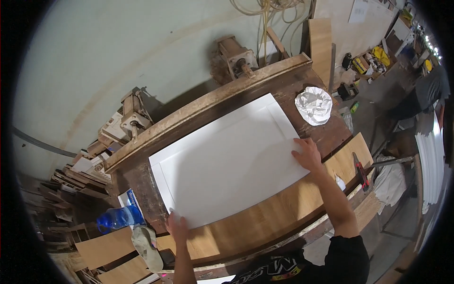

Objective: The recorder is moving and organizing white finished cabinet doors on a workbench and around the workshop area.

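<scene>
My R hand (308, 155) is resting spread on wht panel (227, 165) R edge; L hand (178, 228) is touching nr corner, grip unclear; crumpled wht bundle (313, 106) is lying R.

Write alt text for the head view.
A person's left hand and right hand touch opposite ends of a white panel lying on a workbench. A wooden board shows along its near edge; a blue bottle is at left.

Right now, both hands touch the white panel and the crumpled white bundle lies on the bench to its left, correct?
No: in the head view, the crumpled white bundle lies on the bench to the right of the white panel. The left hand and right hand do touch it.
</scene>
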The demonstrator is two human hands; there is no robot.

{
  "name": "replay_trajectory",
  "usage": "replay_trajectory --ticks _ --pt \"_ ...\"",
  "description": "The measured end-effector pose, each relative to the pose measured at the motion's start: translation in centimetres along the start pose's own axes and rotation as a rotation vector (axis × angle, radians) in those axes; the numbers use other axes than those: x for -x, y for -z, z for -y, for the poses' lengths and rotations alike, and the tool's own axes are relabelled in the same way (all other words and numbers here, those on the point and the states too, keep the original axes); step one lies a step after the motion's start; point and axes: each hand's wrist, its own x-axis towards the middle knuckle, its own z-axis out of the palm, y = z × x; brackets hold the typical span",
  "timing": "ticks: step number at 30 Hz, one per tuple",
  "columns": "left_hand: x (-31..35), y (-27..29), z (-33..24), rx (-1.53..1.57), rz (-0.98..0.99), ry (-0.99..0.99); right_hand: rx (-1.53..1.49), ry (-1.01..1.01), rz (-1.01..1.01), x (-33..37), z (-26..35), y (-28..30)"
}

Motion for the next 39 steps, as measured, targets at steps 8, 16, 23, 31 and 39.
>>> replay_trajectory --ticks 8,16,23,31,39 --pt "-9.0 -1.2 -3.2 -0.009 -0.233 0.029 -0.049 0.082 -0.162 -8.5 1.7 -4.0" --pt "-7.7 -0.5 -8.2 -0.121 -0.262 0.177 0.007 0.128 -0.506 -7.8 2.5 -6.1" --pt "-7.8 -0.8 -7.5 -0.068 -0.288 0.116 0.016 0.157 -0.547 -7.9 2.7 -6.3" --pt "-7.6 -1.2 -7.1 -0.063 -0.357 0.072 0.081 0.096 -0.523 -7.5 3.1 -6.0" --pt "-7.7 -1.1 -7.1 -0.058 -0.335 0.073 0.104 0.045 -0.459 -7.4 3.1 -6.0"
